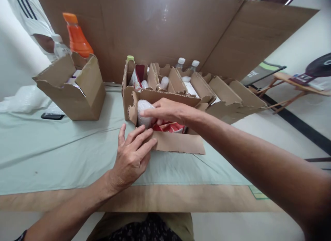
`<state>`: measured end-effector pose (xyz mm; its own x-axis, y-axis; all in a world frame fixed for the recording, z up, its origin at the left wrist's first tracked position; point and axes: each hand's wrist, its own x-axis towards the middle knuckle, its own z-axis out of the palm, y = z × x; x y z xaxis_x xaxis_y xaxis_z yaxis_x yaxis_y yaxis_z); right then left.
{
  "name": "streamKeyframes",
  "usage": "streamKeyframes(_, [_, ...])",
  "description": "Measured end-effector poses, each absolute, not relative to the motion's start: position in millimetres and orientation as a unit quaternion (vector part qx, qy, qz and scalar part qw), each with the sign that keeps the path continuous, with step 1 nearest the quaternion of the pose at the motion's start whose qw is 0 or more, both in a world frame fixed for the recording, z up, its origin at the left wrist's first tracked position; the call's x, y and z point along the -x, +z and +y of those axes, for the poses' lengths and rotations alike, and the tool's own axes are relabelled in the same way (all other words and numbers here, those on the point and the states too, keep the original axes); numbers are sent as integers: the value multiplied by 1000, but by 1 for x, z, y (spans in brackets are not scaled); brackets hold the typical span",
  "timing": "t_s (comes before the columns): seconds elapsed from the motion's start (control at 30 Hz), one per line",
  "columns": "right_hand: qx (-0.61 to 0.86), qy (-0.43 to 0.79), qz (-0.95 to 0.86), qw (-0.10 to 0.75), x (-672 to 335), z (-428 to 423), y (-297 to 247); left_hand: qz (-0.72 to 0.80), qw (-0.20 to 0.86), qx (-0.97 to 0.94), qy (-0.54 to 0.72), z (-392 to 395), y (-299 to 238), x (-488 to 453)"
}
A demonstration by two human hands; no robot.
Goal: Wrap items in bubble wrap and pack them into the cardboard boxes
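Observation:
A small open cardboard box (178, 142) sits on the table in front of me. Inside it lie a white bubble-wrapped bundle (143, 114) and a red packet (169, 127). My right hand (165, 111) reaches over the box, its fingers extended and resting on the white bundle. My left hand (133, 153) lies flat with fingers spread against the box's near left corner, touching the front flap.
Behind stand more open boxes (196, 84) holding small bottles and packets. Another cardboard box (72, 87) stands at the left with an orange bottle (77, 35) behind it. A large cardboard sheet (165, 27) rises at the back. A black phone (52, 116) lies on the pale green cloth (51, 147).

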<state>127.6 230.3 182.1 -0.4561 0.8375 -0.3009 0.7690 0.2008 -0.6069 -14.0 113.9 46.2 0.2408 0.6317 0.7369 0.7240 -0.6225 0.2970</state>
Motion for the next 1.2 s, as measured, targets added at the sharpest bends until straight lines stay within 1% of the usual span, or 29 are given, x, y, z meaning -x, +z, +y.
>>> streamKeyframes(0.07, [539, 337, -770, 48, -126, 231, 179, -434, 49, 785, -440, 114, 45, 14])
streamKeyframes(0.2, [548, 190, -815, -5, -118, 231, 161, -427, 50, 789, -439, 115, 44, 15])
streamKeyframes(0.3, [525, 125, -841, -36, -115, 231, 157, -419, 52, 795, -436, 116, 43, 16])
streamKeyframes(0.43, [520, 125, -843, -58, -115, 234, 162, -419, 53, 788, -447, 117, 42, 15])
streamKeyframes(0.57, [497, 59, -860, -98, -107, 242, 150, -416, 62, 789, -447, 118, 41, 15])
streamKeyframes(0.67, [471, 34, -876, -93, -96, 250, 138, -416, 70, 792, -441, 118, 42, 15])
streamKeyframes(0.8, [459, 54, -884, -76, -94, 251, 145, -416, 73, 798, -430, 117, 47, 16])
streamKeyframes(0.87, [460, 69, -885, -30, -113, 242, 156, -419, 68, 791, -440, 115, 50, 19])
streamKeyframes(0.9, [463, 75, -883, 15, -128, 233, 161, -424, 63, 782, -454, 113, 50, 22])
streamKeyframes(0.93, [467, 77, -877, 76, -148, 223, 165, -433, 54, 767, -471, 111, 50, 25])
streamKeyframes(1.0, [483, 64, -840, 240, -195, 196, 165, -466, 11, 725, -508, 109, 47, 33])
streamKeyframes(1.07, [505, 8, -762, 405, -243, 168, 153, -506, -82, 679, -526, 111, 41, 41])
streamKeyframes(1.1, [524, -19, -712, 468, -263, 156, 143, -523, -139, 654, -529, 115, 38, 44])
streamKeyframes(1.13, [537, -20, -676, 505, -279, 147, 131, -531, -194, 633, -529, 120, 35, 46])
streamKeyframes(1.2, [549, 58, -657, 514, -294, 138, 101, -522, -288, 605, -528, 134, 33, 46])
